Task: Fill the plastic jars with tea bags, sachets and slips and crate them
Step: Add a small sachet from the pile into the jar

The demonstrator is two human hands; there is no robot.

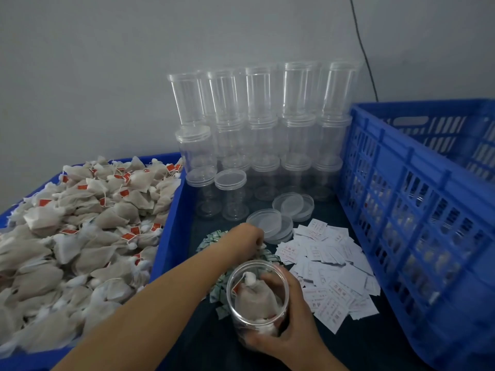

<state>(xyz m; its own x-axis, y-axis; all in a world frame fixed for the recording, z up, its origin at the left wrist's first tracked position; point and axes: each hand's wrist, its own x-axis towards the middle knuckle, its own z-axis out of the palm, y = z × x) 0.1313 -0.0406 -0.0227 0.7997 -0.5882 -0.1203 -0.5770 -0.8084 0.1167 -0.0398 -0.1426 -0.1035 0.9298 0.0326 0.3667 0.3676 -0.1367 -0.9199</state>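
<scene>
Reaching: our left hand [247, 235] dips into the sachets [214, 238], fingers curled down; whether they've pinched one we cannot tell.
Right grip: our right hand [284, 325] wraps the open jar [257, 293], tea bags [254, 298] already inside.
Doing it well: we'd lift a single sachet and drop it straight into the jar's mouth, just below the left grip.
Next: slips [329, 277] lie right of the jar.

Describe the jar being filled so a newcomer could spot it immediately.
Start at the big blue crate on the right, then look left past the white slips to the near edge. There the right hand grips one open jar, the only jar holding tea bags.
</scene>
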